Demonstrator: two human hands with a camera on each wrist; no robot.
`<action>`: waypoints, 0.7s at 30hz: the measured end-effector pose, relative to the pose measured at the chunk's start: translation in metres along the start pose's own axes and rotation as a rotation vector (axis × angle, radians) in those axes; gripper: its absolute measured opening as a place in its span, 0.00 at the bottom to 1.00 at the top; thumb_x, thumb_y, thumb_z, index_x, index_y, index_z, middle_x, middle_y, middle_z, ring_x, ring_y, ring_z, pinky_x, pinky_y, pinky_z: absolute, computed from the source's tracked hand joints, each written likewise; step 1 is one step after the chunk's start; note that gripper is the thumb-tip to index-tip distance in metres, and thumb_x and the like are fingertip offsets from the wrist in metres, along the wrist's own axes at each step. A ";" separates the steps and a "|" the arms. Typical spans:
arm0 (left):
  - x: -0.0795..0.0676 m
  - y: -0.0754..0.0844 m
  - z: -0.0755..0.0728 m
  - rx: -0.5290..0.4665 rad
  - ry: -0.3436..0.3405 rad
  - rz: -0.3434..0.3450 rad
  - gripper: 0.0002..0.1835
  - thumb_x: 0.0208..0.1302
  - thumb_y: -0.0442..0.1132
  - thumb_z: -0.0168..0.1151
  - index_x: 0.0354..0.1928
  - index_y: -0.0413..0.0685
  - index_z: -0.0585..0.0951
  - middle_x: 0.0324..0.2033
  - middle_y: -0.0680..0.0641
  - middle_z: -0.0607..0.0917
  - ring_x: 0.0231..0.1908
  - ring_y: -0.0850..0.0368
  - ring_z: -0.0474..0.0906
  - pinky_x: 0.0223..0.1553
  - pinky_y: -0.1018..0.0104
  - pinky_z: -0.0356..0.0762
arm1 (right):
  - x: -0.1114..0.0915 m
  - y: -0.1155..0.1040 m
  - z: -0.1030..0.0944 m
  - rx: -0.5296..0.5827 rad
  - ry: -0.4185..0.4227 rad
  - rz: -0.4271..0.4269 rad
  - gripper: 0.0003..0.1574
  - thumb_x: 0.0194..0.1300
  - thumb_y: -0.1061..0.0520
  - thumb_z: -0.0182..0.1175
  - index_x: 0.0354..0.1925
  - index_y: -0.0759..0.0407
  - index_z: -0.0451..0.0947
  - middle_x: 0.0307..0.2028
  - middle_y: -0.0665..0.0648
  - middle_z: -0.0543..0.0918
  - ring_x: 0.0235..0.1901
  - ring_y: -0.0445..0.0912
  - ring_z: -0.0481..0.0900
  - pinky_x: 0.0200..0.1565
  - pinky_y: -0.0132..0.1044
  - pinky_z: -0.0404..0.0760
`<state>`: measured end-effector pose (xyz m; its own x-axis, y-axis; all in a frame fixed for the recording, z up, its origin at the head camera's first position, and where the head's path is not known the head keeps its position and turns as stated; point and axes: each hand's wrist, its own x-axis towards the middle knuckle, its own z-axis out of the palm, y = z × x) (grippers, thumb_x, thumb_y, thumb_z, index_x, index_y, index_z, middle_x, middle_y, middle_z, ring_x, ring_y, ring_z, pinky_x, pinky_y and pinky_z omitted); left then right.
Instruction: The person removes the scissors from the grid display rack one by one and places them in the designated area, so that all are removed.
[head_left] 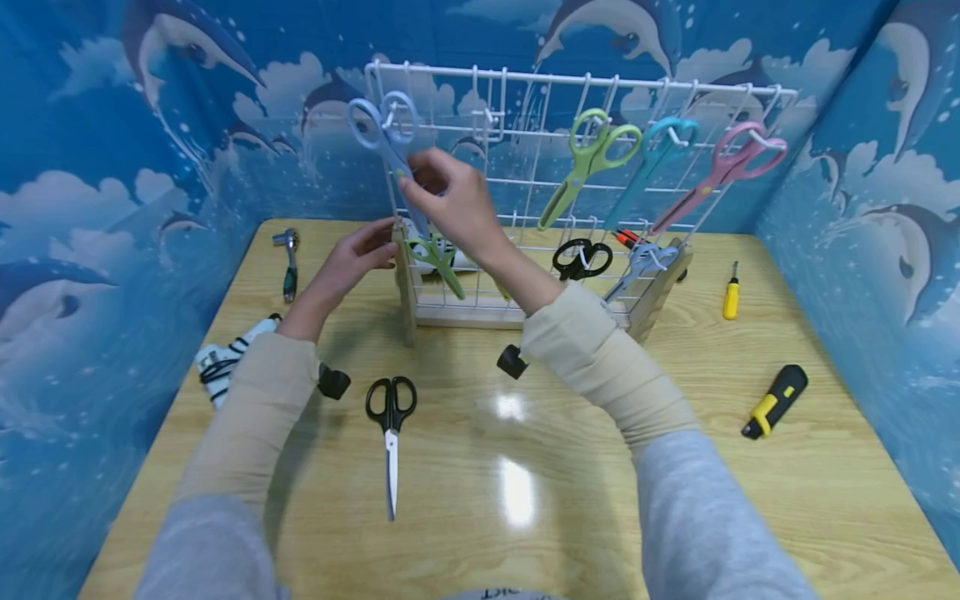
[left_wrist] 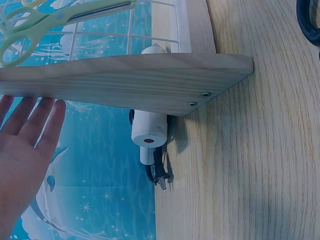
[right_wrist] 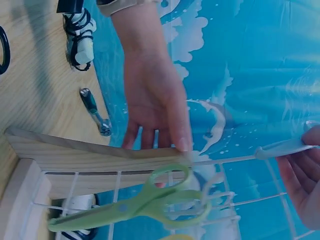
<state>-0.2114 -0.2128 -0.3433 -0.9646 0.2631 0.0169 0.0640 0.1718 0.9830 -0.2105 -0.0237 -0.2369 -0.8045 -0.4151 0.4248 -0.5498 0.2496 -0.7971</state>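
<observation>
Pinched between the thumb and fingers of my right hand [head_left: 459, 200] is the blade part of light blue scissors [head_left: 388, 137], whose handles hang at a hook on the top left of the white wire rack [head_left: 540, 77]. The right wrist view shows these scissors edge-on at its right side. My left hand [head_left: 358, 262] holds the rack's wooden left side [head_left: 406, 296], thumb on the near edge and fingers passing behind it. Small green scissors [head_left: 438, 262] hang lower on the grid, close to that hand. In the left wrist view, the fingertips [left_wrist: 52, 112] meet the board's edge.
Green [head_left: 588, 162], teal [head_left: 648, 167] and pink scissors [head_left: 720, 171] hang at the upper right; black [head_left: 581, 260] and blue ones [head_left: 641, 265] hang below. Black-handled scissors [head_left: 391, 425], a ratchet [head_left: 290, 265], a corded device [head_left: 225, 362], a screwdriver [head_left: 731, 296] and a utility knife [head_left: 776, 402] lie around.
</observation>
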 end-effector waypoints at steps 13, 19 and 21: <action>0.002 -0.003 -0.001 -0.004 -0.018 0.040 0.27 0.59 0.46 0.51 0.61 0.56 0.60 0.57 0.45 0.65 0.53 0.53 0.64 0.49 0.53 0.67 | -0.038 -0.023 -0.014 0.094 -0.151 -0.066 0.12 0.55 0.60 0.56 0.39 0.64 0.73 0.33 0.56 0.77 0.25 0.40 0.76 0.30 0.30 0.78; 0.002 -0.005 0.000 -0.003 0.031 0.043 0.28 0.58 0.45 0.53 0.60 0.50 0.61 0.52 0.44 0.69 0.48 0.59 0.68 0.47 0.58 0.69 | -0.070 -0.011 -0.008 0.284 -0.235 0.129 0.11 0.53 0.62 0.58 0.35 0.68 0.73 0.30 0.59 0.76 0.24 0.46 0.77 0.27 0.37 0.80; 0.003 -0.005 0.000 0.003 0.039 0.041 0.28 0.58 0.44 0.53 0.60 0.49 0.60 0.52 0.42 0.69 0.47 0.59 0.69 0.47 0.59 0.70 | -0.082 0.000 -0.003 0.326 -0.260 0.196 0.10 0.52 0.63 0.58 0.35 0.69 0.73 0.29 0.60 0.77 0.23 0.46 0.76 0.27 0.38 0.80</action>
<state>-0.2141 -0.2128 -0.3482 -0.9703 0.2331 0.0641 0.1044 0.1645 0.9808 -0.1447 0.0131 -0.2705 -0.7800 -0.6040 0.1638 -0.2600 0.0746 -0.9627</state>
